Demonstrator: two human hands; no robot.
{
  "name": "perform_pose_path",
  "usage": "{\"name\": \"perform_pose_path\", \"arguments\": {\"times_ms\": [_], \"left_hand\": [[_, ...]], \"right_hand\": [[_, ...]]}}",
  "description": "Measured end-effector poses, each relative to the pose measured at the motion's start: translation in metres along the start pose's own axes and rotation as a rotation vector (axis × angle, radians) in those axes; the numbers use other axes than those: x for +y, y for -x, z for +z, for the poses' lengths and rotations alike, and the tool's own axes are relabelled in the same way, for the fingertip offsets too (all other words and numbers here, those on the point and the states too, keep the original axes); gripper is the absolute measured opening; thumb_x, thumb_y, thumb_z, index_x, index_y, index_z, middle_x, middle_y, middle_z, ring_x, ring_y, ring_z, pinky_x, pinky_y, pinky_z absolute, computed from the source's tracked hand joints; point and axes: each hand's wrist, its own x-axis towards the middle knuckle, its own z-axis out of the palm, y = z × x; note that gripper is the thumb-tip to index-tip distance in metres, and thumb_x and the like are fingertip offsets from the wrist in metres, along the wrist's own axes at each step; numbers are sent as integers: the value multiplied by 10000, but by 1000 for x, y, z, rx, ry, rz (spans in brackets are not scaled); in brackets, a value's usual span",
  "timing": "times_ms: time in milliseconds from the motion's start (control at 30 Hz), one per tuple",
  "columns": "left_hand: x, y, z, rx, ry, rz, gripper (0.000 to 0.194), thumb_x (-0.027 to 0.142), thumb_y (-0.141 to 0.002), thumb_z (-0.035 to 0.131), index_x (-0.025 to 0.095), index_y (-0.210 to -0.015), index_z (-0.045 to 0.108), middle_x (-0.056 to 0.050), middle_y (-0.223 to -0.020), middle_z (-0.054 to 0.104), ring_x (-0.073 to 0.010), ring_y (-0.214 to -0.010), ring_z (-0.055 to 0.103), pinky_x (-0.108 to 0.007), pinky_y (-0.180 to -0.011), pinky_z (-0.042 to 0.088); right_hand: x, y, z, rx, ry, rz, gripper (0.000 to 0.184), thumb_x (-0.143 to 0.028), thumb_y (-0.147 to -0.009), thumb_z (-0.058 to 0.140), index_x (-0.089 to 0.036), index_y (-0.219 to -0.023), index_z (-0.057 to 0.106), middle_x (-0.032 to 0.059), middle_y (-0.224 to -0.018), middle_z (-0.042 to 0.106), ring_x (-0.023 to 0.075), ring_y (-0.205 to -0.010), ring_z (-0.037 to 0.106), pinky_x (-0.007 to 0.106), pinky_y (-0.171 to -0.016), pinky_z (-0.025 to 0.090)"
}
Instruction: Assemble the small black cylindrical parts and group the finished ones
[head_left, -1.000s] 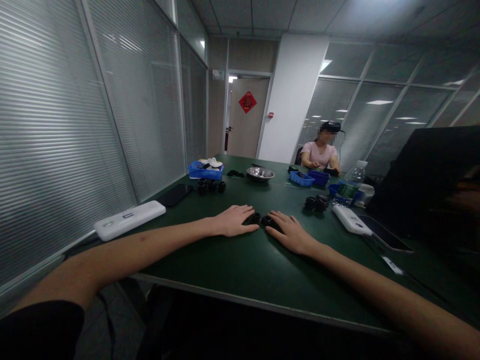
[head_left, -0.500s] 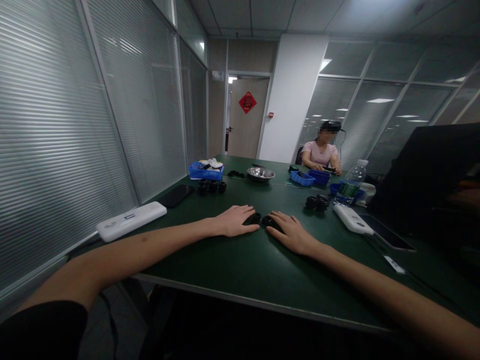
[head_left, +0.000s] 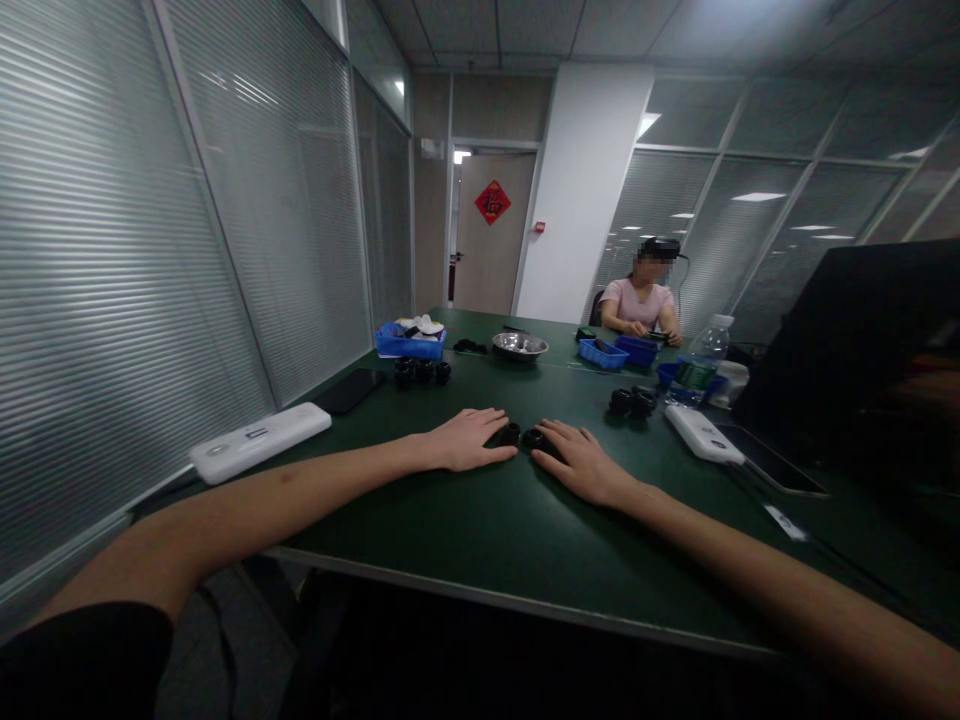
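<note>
My left hand (head_left: 470, 440) rests low over the green table, thumb and fingers around a small black round part (head_left: 511, 434). Opposite it, my right hand (head_left: 581, 460) curves over a second black round part (head_left: 533, 439). A narrow gap separates the two parts, which sit on the tabletop. My fingers partly cover both, so their full shape is hidden. Several similar black parts (head_left: 424, 371) stand in a row beyond my left hand. More black parts (head_left: 631, 402) lie in a cluster beyond my right hand.
A metal bowl (head_left: 520, 346) stands mid-table, with a filled blue basket (head_left: 410, 341) to its left and blue trays (head_left: 602, 354) to its right. White power banks (head_left: 260, 442), phones and a water bottle (head_left: 702, 360) lie or stand at the sides. Another person (head_left: 639, 300) sits at the far end.
The view has tilted and shifted very slightly. My hands and the black parts keep their places on the table; the person at the far end has moved a hand a little.
</note>
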Motion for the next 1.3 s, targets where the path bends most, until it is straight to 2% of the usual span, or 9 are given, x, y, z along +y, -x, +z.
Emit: {"name": "perform_pose_path", "arguments": {"times_ms": [533,767,933,1133,1300], "left_hand": [[0,1,-1,-21,8,-7,895,778,-958,285,113,-1542,415,-176,-1630,351,-328,-1527,321,-463,-1235,237],[0,1,-1,-18,1,-9,890,781,-956,283,121,-1538,423,-172,-1629,357,-325,-1527,322,-455,-1234,240],[1,1,-2,-20,-1,-6,891,773,-960,292,110,-1542,416,-177,-1629,355,-332,-1527,321,-464,-1234,245],[3,1,-3,-24,-29,-9,880,769,-964,280,118,-1541,418,-176,-1631,350,-322,-1526,328,-461,-1229,260],[0,1,-3,-33,-8,-4,875,770,-964,272,132,-1543,424,-160,-1641,336,-322,-1534,311,-456,-1239,244]], "right_hand": [[3,0,2,13,8,-15,691,-657,-1020,326,-217,-1538,450,139,-1634,385,337,-1525,318,587,-1230,223],[1,0,1,9,24,-13,691,-638,-1026,332,-188,-1537,451,153,-1633,382,338,-1523,323,576,-1231,227],[3,-2,3,18,5,6,657,-627,-1025,354,-217,-1526,465,142,-1617,413,337,-1509,348,593,-1221,232],[5,-5,3,94,-14,-18,573,-572,-1017,441,-227,-1466,524,130,-1525,535,326,-1429,464,552,-1179,338],[-3,-7,-3,200,-97,-93,403,-436,-1008,529,-227,-1339,624,99,-1298,696,279,-1170,649,458,-1032,500]]}}
